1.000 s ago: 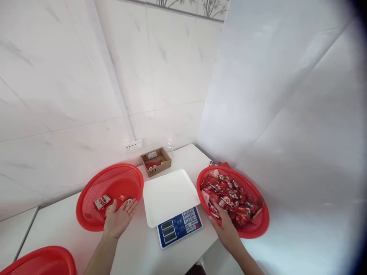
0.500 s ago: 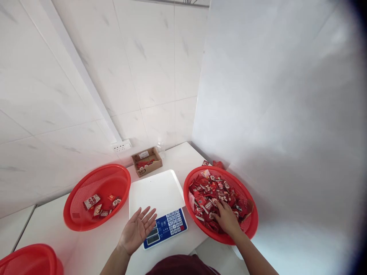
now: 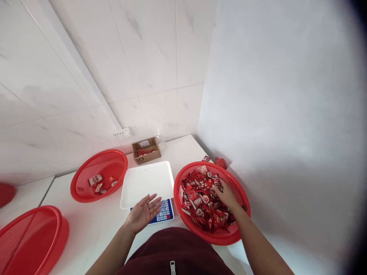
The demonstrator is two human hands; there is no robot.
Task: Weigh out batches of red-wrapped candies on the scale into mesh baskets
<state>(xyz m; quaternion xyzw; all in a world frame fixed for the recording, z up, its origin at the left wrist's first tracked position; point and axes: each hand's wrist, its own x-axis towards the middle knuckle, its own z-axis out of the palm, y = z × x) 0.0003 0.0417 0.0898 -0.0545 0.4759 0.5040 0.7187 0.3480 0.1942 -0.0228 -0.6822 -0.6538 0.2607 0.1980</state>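
Observation:
My left hand (image 3: 144, 214) is palm up and holds nothing, its fingers stretched out over the front of a digital scale. The scale's white pan (image 3: 147, 181) is bare, and my hand hides part of its blue keypad (image 3: 164, 211). My right hand (image 3: 226, 195) reaches into a red plastic basket (image 3: 180, 208), its thumb apart from its fingers. Its fingertips touch small red snack packets (image 3: 200, 200) heaped there; some fingers are partly hidden, and I see no packet clearly gripped.
Left of the scale, another red basket (image 3: 86, 168) contains several packets. A small cardboard box (image 3: 146, 156) with red packets stands behind the scale. Another red basket (image 3: 56, 244) is at lower left. A wall socket (image 3: 122, 133) is behind. A pale upright panel (image 3: 272, 133) borders the right side.
The view has shifted, bringing more of the lower-left basket into sight. My right hand has moved towards the back right of the packets. My left hand stays palm up, now covering the scale's display.

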